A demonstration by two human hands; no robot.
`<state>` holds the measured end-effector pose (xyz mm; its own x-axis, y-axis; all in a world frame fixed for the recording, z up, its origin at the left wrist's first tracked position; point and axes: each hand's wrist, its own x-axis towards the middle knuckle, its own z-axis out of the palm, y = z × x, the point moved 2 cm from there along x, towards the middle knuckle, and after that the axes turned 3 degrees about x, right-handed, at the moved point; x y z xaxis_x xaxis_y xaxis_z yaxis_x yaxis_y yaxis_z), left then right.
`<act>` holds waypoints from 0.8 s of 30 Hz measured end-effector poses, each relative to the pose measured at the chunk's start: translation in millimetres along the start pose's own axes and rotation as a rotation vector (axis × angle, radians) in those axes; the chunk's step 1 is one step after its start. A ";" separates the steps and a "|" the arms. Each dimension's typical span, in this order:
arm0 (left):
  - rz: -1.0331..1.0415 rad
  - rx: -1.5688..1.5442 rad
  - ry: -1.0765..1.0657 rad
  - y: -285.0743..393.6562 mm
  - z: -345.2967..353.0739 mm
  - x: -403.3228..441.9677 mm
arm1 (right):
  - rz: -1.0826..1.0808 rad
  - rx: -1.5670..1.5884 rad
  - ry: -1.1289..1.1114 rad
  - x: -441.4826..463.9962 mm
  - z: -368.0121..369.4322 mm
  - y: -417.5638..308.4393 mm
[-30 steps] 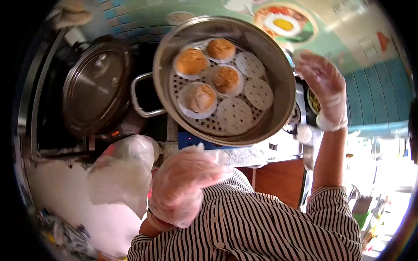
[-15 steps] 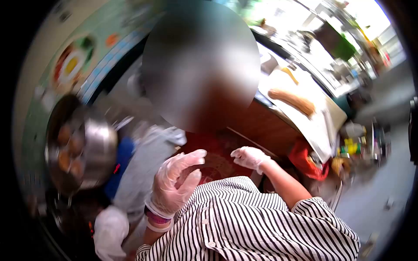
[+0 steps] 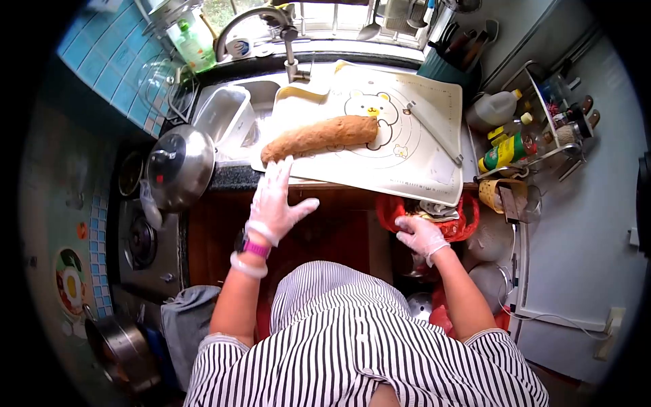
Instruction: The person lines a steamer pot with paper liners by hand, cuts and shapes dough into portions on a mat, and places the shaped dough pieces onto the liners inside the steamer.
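Note:
My left hand (image 3: 277, 198), in a clear plastic glove, is open with its fingers stretched toward the left end of a thick brown dough-like log (image 3: 319, 137). The fingertips are at or just short of that end; contact is hard to tell. Beneath the log lies a cream mat (image 3: 427, 178) printed with a bear. My right hand (image 3: 422, 237), also gloved, hovers over a red plastic bag (image 3: 468, 220) below the counter edge. Its fingers are loosely bent, the thumb stands apart, and nothing shows in them.
A long pale bar (image 3: 434, 132) lies on the mat's right part. Behind are the faucet (image 3: 290, 51) and a clear plastic tub (image 3: 224, 115) at the sink. A lidded pot (image 3: 182, 166) stands left, a steel pot (image 3: 122, 349) lower left. Bottles (image 3: 508, 152) fill a rack at right.
The view has swung left-to-right, from the stove side to face the sink counter. My left hand has opened out and reached toward the log; my right hand has loosened beside the red bag.

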<state>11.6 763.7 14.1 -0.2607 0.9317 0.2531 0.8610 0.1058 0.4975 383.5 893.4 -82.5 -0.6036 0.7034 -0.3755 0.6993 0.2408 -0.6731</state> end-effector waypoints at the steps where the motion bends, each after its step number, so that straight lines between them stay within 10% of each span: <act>1: 0.000 0.093 -0.039 -10.0 11.8 23.2 | -0.015 -0.080 0.033 11.3 -18.6 -23.6; 11: 0.107 0.250 -0.355 -56.5 121.3 200.7 | -0.261 -0.599 0.217 247.6 -77.4 -121.8; 15: 0.041 0.108 -0.433 -64.2 149.7 216.8 | -0.159 -0.416 -0.092 312.1 -79.3 -124.8; 24: 0.313 0.164 -0.168 -63.1 155.6 159.5 | -0.358 -0.467 0.264 232.7 -34.4 -73.8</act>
<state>-16.3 959.7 -106.1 0.0895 0.9702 0.2252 0.9496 -0.1514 0.2746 204.6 1062.3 -98.2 -0.7576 0.6520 0.0300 0.6011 0.7149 -0.3572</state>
